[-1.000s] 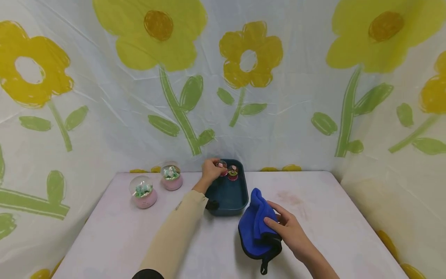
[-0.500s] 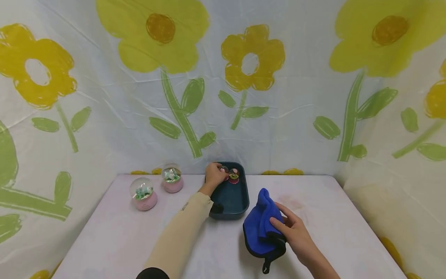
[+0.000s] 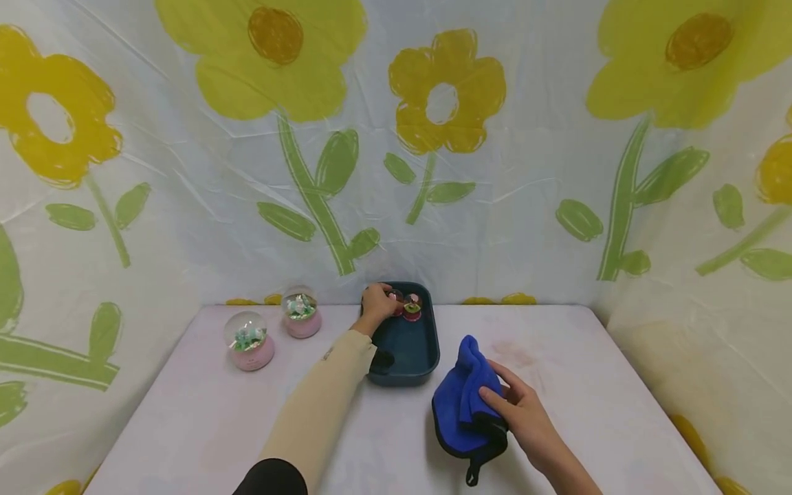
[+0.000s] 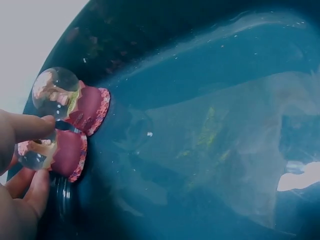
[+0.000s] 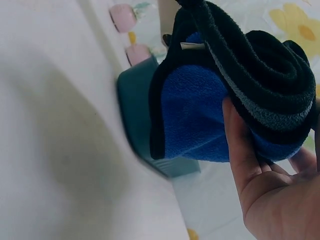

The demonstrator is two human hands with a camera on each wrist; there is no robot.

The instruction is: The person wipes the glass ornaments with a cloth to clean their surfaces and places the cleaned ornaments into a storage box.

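Note:
In the head view my left hand (image 3: 376,304) reaches into the dark teal tray (image 3: 405,354) at the back of the table. Its fingers pinch the clear dome of a small snow globe with a dark pink base (image 4: 69,152), which stands at the tray's far end. Right beside that one, apparently touching it, is a second small snow globe (image 4: 90,107). My right hand (image 3: 520,409) holds a folded blue cloth with black edging and a hanging loop (image 3: 467,405) above the table, in front of the tray and to its right.
Two larger snow globes on pale pink bases, one nearer (image 3: 250,342) and one farther (image 3: 301,313), stand left of the tray. The white table (image 3: 204,426) ends at a flower-printed curtain (image 3: 526,206) behind and at both sides.
My left hand has shifted slightly right in the tray, and its small globe now sits closer to the other. The right hand and cloth have drifted a little right.

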